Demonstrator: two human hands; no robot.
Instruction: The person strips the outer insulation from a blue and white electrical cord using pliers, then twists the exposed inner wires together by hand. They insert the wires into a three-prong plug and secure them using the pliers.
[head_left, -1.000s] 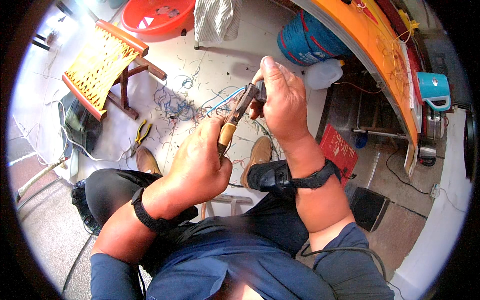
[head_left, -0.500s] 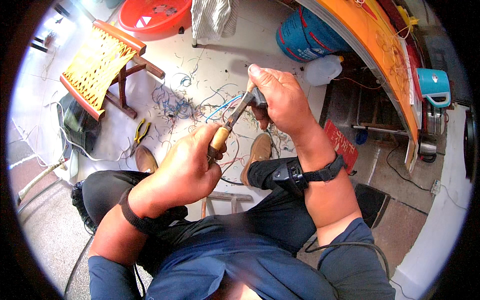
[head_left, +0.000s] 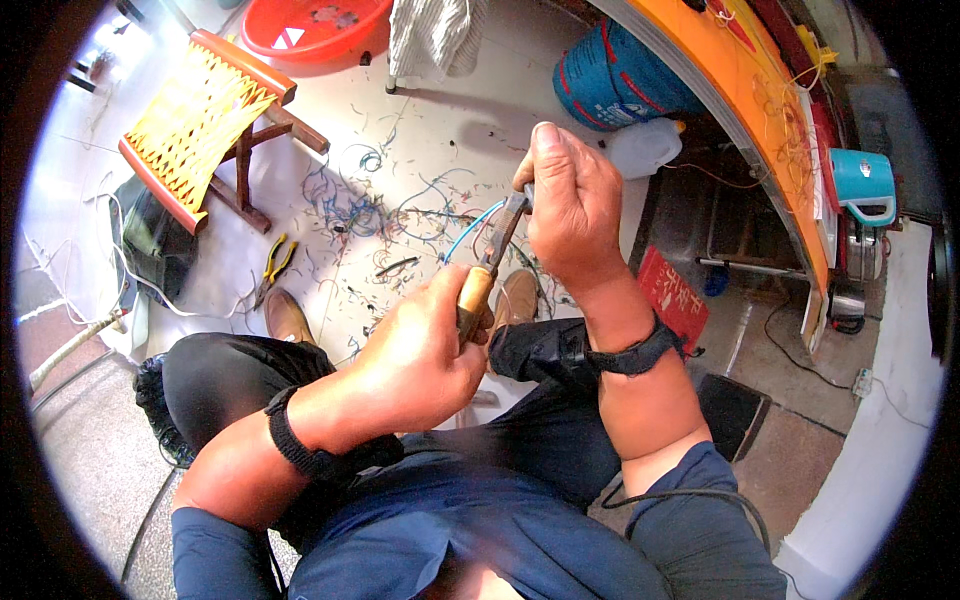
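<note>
My left hand [head_left: 425,345] is closed around a hand tool with a yellowish handle [head_left: 474,292] and a narrow dark metal head [head_left: 503,238]. The tool slants up to my right hand [head_left: 575,210], which is closed with the thumb on top. The metal tip meets a small dark piece at the right fingers; most of that piece is hidden in the grip. A blue wire [head_left: 470,232] curves from there down toward the left hand, with a thinner wire beside it.
Wire scraps [head_left: 345,200] litter the floor ahead, near yellow-handled pliers [head_left: 276,262]. A folding stool [head_left: 205,110] with yellow webbing stands left. Behind are a red basin [head_left: 315,35], a blue bucket [head_left: 625,80] and a white jug [head_left: 645,145]. An orange board [head_left: 745,130] curves along the right.
Both hands have shifted right, with the tool still in my left hand and tilted more upright. My right hand has turned, so the dark piece shows less.
</note>
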